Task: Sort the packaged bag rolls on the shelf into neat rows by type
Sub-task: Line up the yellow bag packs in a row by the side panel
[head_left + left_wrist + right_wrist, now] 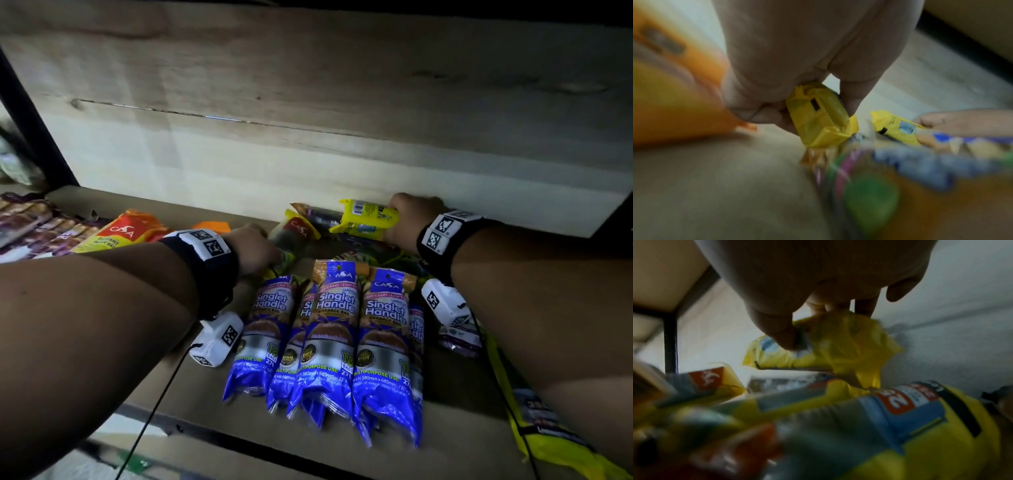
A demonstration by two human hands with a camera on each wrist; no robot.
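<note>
both hands are deep in the shelf (pixel 219 407), near its back wall. the right hand (pixel 409 222) has its grip closed on a yellow pack (pixel 368 219), thumb on one face and fingers curled behind the crumpled end; the pack is lifted off the pile, lying roughly level and pointing toward the left hand, with its far end free. the right wrist view confirms the pinch on the yellow pack (pixel 818 352), which hangs just above more yellow and blue packs too blurred to identify. the left hand (pixel 251 248) grips a clear roll with a yellow end and red label (pixel 296 231); in the left wrist view the fingers are curled round that yellow end (pixel 822 116), which sticks out beyond the grip toward the pile. the two held packs are near each other but not touching. in front of both hands, five blue singlet handle packs (pixel 329 335) lie side by side in a row, overlapping slightly, tops toward the back. an orange pack (pixel 125 231) lies left of the left hand, and purple packs (pixel 27 222) lie at the far left edge.
</note>
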